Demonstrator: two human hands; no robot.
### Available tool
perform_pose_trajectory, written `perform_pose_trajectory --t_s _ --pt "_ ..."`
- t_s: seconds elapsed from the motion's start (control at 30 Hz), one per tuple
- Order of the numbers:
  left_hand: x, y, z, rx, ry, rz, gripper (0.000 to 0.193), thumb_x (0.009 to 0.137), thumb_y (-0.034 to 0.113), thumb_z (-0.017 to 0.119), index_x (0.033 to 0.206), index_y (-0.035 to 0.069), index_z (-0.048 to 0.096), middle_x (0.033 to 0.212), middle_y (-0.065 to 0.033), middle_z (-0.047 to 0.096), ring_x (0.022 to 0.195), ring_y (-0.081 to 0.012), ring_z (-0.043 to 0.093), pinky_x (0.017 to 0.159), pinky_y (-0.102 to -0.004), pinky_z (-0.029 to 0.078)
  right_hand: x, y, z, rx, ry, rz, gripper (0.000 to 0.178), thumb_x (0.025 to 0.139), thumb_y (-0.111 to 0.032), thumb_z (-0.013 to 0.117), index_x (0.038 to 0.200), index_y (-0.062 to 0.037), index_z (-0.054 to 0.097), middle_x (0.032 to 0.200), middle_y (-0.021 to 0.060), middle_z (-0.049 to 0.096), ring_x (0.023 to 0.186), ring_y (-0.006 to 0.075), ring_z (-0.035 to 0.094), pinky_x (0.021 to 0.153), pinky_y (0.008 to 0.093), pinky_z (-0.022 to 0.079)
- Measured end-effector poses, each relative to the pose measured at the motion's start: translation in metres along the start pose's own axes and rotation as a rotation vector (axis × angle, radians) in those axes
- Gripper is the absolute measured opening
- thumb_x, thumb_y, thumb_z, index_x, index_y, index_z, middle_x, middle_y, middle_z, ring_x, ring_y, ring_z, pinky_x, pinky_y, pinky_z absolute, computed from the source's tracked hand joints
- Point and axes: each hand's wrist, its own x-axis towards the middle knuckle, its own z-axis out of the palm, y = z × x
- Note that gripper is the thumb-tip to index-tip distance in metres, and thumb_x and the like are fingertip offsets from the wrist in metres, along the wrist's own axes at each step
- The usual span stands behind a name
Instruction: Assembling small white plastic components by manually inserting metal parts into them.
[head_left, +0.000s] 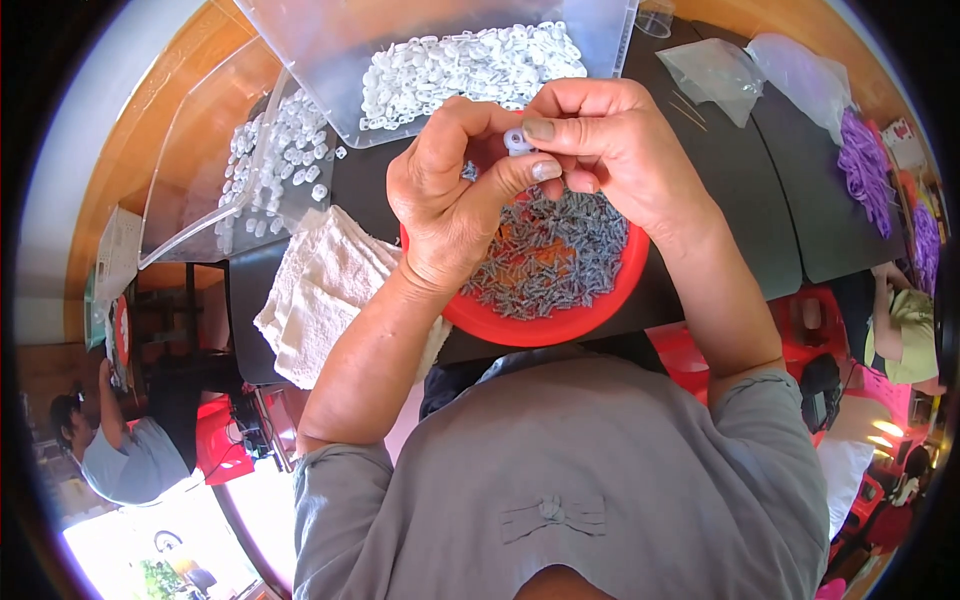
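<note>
White plastic piece (pixel 516 141) is held above the red bowl (pixel 560 322), pinched between the fingertips of both hands. Left hand (pixel 455 195) closes thumb and forefinger under it; right hand (pixel 600 140) presses thumb and forefinger on it from above. Whether a grey pin is already seated in the piece cannot be told. Red bowl sits on the black table (pixel 740 190) and holds a heap of small grey pins (pixel 550 250). Clear tray (pixel 330 40) behind it holds a heap of matching white pieces (pixel 470 65); a second clear tray (pixel 200 150) lies to the left, beside a white cloth (pixel 320 290). Judgement: assembly step in hand, fitting pin to piece. Next move calls for steady alignment and firm finger pressure.
</note>
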Motion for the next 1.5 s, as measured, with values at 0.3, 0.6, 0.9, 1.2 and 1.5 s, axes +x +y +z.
perform_pose_trajectory --t_s 0.3,0.6,0.9,1.2,1.5 --pt "0.000 0.000 -0.005 0.351 0.010 0.156 0.030 0.074 0.012 0.081 0.094 0.005 0.060 0.075 -0.0026 0.062 0.063 -0.0105 0.061 0.056 -0.0236 0.049 -0.003 0.005 0.006 0.141 0.011 0.058 0.021 0.092 -0.019 0.063 0.085 0.0011 0.062 0.067 0.0026 0.057 0.053 0.0112 0.058 0.043 0.0168 0.034" --pt "0.005 0.002 -0.013 0.490 -0.034 0.278 0.030 0.074 0.017 0.081 0.093 0.005 0.060 0.076 -0.0031 0.062 0.063 -0.0136 0.061 0.057 -0.0249 0.049 -0.003 0.012 0.009 0.250 -0.044 0.044 0.019 0.092 -0.017 0.062 0.088 0.0018 0.061 0.068 0.0027 0.056 0.055 0.0125 0.058 0.043 0.0173 0.034" --pt "0.008 0.002 -0.001 -0.165 0.193 -0.301 0.011 0.085 0.002 0.069 0.094 -0.001 0.064 0.075 -0.0016 0.061 0.062 -0.0069 0.055 0.055 -0.0191 0.045 0.003 0.013 0.012 -0.027 0.216 -0.193 0.014 0.091 -0.014 0.063 0.092 0.0008 0.065 0.069 0.0016 0.057 0.060 0.0108 0.058 0.049 0.0197 0.036" --pt "0.006 0.001 -0.003 -0.063 0.126 -0.304 0.009 0.088 0.007 0.067 0.086 -0.001 0.062 0.072 -0.0012 0.061 0.059 -0.0048 0.052 0.047 -0.0200 0.041 0.007 0.015 0.012 -0.435 0.293 -0.338 0.012 0.090 -0.011 0.064 0.096 -0.0011 0.067 0.078 0.0001 0.063 0.069 0.0046 0.056 0.055 0.0187 0.040" --pt "0.006 0.008 0.002 -0.067 0.134 -0.414 0.011 0.090 0.008 0.062 0.086 -0.002 0.062 0.068 -0.0026 0.060 0.058 -0.0061 0.053 0.049 -0.0210 0.042 0.007 0.017 0.012 -0.238 0.289 -0.240 0.013 0.090 -0.010 0.062 0.096 0.0000 0.067 0.081 0.0014 0.064 0.071 0.0068 0.058 0.058 0.0199 0.042"
